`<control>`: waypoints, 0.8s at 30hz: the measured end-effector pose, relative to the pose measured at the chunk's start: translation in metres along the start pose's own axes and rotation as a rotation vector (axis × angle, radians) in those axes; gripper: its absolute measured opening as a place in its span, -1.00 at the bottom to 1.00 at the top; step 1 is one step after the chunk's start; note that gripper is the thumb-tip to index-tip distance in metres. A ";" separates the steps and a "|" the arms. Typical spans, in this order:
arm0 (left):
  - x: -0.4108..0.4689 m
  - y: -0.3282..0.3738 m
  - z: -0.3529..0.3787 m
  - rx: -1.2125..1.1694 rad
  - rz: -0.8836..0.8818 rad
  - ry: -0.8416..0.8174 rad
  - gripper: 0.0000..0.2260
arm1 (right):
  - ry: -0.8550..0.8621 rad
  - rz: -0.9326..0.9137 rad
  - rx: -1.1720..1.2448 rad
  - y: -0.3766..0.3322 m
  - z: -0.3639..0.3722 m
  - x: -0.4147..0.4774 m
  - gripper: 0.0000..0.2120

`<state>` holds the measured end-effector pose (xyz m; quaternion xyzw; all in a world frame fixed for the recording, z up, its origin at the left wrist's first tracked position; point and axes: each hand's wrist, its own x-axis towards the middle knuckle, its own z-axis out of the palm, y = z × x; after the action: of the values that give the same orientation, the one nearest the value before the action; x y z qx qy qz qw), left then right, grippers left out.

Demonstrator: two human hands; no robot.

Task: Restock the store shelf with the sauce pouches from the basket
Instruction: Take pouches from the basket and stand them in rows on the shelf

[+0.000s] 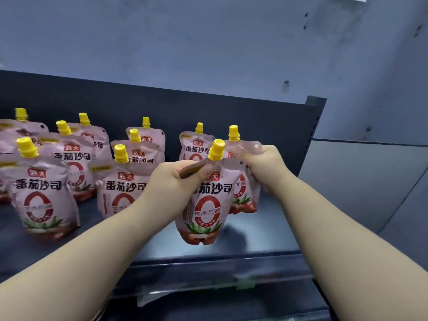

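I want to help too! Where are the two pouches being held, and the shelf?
front pouch (207, 210), head view, middle of its front.
back pouch (243, 184), head view, printed front.
shelf (254, 237), head view, bare deck.

The dark shelf (254, 239) ran in from the left and ended at an upright post (315, 126), with a dark back panel (208, 107) behind it. Sauce pouches with yellow caps stood upright on the shelf in rows running front to back. At the left was a crowded group, its nearest pouch (44, 200) well forward. The middle row (115, 188) held three, each close behind the next. At the right, a back pouch (194, 147) stood near the panel. Beside it was the right pouch (243, 198), pinched at the top by my right hand (266, 163). The front pouch (206, 212) was gripped by my left hand (178, 179); whether its base touched the shelf I could not tell.
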<state>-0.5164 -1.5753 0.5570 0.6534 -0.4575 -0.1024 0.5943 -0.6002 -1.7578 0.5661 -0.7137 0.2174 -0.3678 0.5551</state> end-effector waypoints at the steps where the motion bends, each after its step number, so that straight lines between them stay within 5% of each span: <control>1: 0.001 0.000 0.003 -0.010 -0.003 0.011 -0.82 | -0.018 0.008 0.014 0.004 0.000 0.010 -0.90; 11: 0.000 -0.010 0.021 -0.034 -0.076 0.111 -0.86 | -0.175 0.107 0.227 0.036 0.031 0.079 -0.78; 24: 0.013 -0.019 0.018 0.177 -0.115 0.067 -0.91 | -0.362 0.037 0.046 0.046 0.054 0.095 -0.78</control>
<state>-0.5122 -1.5991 0.5407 0.7315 -0.4065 -0.0735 0.5425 -0.4936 -1.8054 0.5433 -0.7513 0.1184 -0.2279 0.6080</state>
